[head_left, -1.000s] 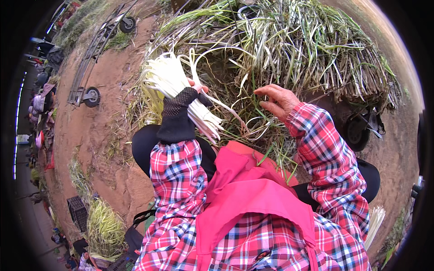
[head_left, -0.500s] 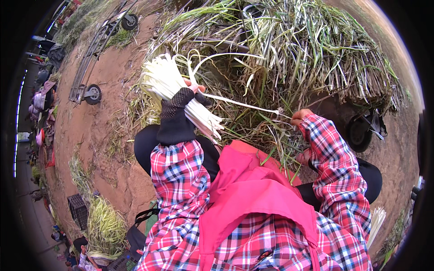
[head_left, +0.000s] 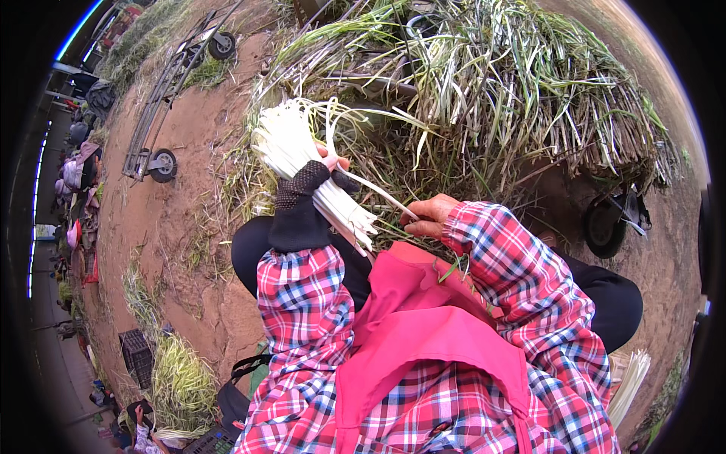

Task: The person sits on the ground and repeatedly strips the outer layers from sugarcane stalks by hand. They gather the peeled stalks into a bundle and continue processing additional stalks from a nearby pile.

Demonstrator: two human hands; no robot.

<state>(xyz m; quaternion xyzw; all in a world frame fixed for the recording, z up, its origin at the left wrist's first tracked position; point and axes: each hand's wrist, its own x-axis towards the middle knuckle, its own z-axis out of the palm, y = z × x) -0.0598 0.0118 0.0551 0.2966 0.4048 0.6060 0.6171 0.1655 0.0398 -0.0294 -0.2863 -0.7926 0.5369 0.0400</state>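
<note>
My left hand [head_left: 308, 180], in a black mesh glove with bare fingertips, is closed round a thick bundle of pale stalks [head_left: 286, 140]. The bundle slants from upper left to lower right above my left knee, with its cut-looking ends near my lap. One long pale stalk [head_left: 382, 194] runs from the fingers of this hand to my bare right hand [head_left: 429, 215]. There, thumb and fingers pinch its lower end. A few curling strands [head_left: 333, 113] stick out beside the bundle's top.
A large heap of green and dry stalks [head_left: 522, 91] lies ahead, above a black wheel [head_left: 603, 225]. A metal cart frame [head_left: 155, 106] stands on the earth floor at left. Lower left are a dark crate [head_left: 136, 357] and a leafy pile [head_left: 181, 382]; pale stalks [head_left: 629, 387] lie at right.
My right hand has moved left, close to the bundle, and now grips the single stalk's lower end. The wispy root tip seen on it earlier no longer shows. My left hand keeps the bundle.
</note>
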